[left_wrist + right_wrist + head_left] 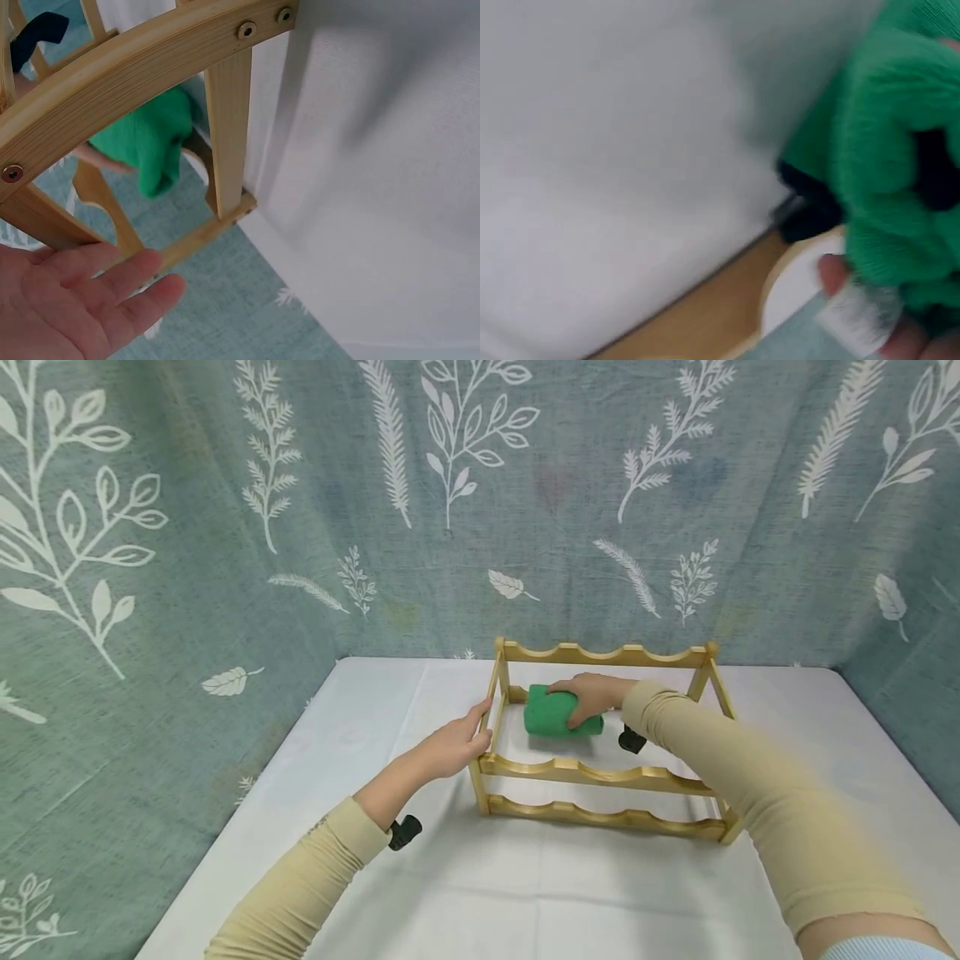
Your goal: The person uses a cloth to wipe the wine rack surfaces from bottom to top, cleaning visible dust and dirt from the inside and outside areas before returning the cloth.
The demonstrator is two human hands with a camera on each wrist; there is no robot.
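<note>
A fluffy green rolled towel [551, 714] is inside the frame of a two-tier wooden rack [600, 774] with scalloped rails. My right hand [592, 692] grips the roll from above, thumb on the near side and fingers over the far side. In the right wrist view, the roll's end shows a dark hollow, and a white label [862, 315] hangs by the fingertips. My left hand [453, 745] rests against the rack's left side. The left wrist view shows that palm [60, 307] with fingers extended beside a side bar, and the green towel [161, 139] behind the wood.
The rack stands on a white-covered table [450, 893], towards its back edge. A green-grey curtain [420, 577] with white leaf prints hangs behind and along the sides. Small dark wrist cameras sit below each wrist, the left one [406, 832] over the cloth.
</note>
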